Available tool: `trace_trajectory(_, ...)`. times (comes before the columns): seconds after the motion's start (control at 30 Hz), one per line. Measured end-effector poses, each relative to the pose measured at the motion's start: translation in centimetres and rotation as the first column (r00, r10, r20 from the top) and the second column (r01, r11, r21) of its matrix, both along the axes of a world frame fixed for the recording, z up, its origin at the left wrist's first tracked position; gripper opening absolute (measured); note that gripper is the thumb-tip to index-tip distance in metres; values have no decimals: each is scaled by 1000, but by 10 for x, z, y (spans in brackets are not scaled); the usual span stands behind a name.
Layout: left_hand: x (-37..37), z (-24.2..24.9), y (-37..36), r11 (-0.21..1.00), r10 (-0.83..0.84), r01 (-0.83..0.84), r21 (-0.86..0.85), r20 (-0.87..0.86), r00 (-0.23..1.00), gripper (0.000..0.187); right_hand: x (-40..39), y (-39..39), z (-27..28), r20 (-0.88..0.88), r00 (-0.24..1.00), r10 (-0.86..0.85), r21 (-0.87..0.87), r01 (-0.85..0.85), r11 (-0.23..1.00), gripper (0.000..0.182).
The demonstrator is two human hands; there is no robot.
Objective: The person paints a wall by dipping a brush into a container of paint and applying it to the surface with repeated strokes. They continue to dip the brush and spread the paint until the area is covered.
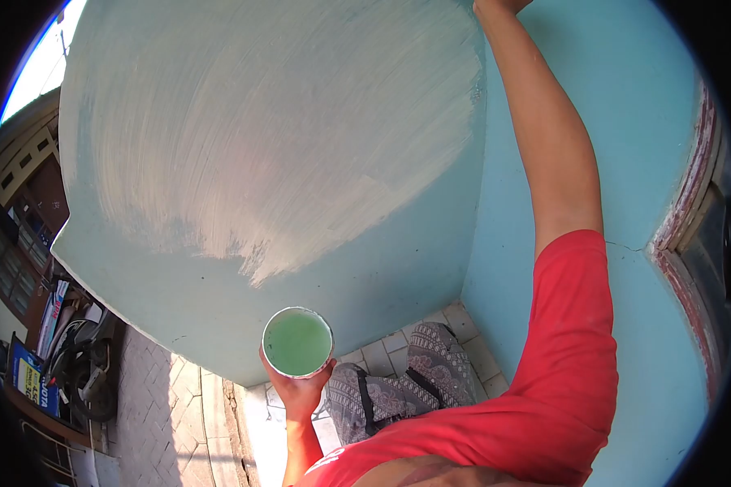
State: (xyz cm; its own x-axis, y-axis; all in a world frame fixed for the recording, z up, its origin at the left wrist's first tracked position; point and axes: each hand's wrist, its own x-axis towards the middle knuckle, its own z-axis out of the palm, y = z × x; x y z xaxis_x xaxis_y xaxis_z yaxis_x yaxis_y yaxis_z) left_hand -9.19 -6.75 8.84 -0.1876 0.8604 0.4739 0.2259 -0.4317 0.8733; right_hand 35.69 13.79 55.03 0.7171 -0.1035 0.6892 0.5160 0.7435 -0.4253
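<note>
My left hand (296, 391) grips a round can of pale green paint (297, 342) from below, holding it upright at waist height in front of a wall. A turquoise wall (357, 268) fills the view, with a large patch of fresh pale paint (276, 138) brushed across its upper part. My right arm in a red sleeve reaches straight up along the wall's inner corner. Only the wrist of my right hand (495, 6) shows at the top edge; the fingers and anything they hold are out of frame.
Two patterned sandals (398, 388) lie on the tiled floor below the can. A second turquoise wall with a red-trimmed window frame (690, 203) stands at the right. At the left, a brick-paved path runs beside a parked motorbike (89, 365) and clutter.
</note>
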Motion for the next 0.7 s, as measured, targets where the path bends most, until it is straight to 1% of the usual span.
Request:
trace_trajectory(0.03,-1,-1,0,1000,0,0,0,-1,1000,114,6,9,-1,51,976,-213,56,210,976,38)
trace_trajectory(0.07,-2,-2,1,1000,11,-11,1,-19,1000,113,12,19,-4,88,905,-417,122,406,906,38)
trace_trajectory(0.2,-6,0,1,999,42,-41,5,-46,998,113,-8,29,-26,145,889,-435,137,418,898,35)
trace_trajectory(0.23,-6,1,2,999,42,-42,4,-47,998,113,-26,24,-42,333,890,-311,80,302,950,32)
trace_trajectory(0.27,-6,1,2,999,44,-44,-3,-47,998,112,-41,22,-59,501,849,-167,-2,194,981,29)
trace_trajectory(0.3,-5,1,3,999,45,-45,-9,-45,998,112,-57,30,-78,626,670,-399,195,361,912,23)
trace_trajectory(0.33,-3,1,7,999,40,-40,-5,-40,998,112,-76,30,-102,708,557,-434,293,328,898,20)
trace_trajectory(0.37,-1,2,9,1000,6,-6,-6,-9,1000,112,-99,30,-129,775,521,-358,248,271,930,23)
trace_trajectory(0.43,1,7,8,999,-32,32,-18,13,999,111,-143,9,-166,879,468,-91,28,140,990,13)
trace_trajectory(0.47,4,12,9,999,-41,40,-7,-20,999,111,-154,1,-174,878,470,-91,25,144,989,13)
trace_trajectory(0.5,7,15,9,999,-49,49,6,-54,997,111,-162,-4,-179,918,388,79,-82,-11,997,17)
trace_trajectory(0.53,9,15,9,999,-51,52,6,-59,997,111,-165,-7,-181,931,279,236,-199,-155,968,20)
trace_trajectory(0.57,10,15,10,998,-59,59,-3,-53,997,111,-158,-8,-175,931,282,232,-195,-153,969,20)
trace_trajectory(0.63,11,16,12,998,-66,65,-9,-44,997,112,-129,-12,-141,822,514,245,-280,-9,960,23)
trace_trajectory(0.67,11,15,10,997,-70,69,-16,-27,997,112,-104,-10,-114,700,664,261,-383,41,923,25)
trace_trajectory(0.7,11,15,10,997,-73,73,-21,-7,997,112,-66,7,-86,654,727,209,-338,34,941,23)
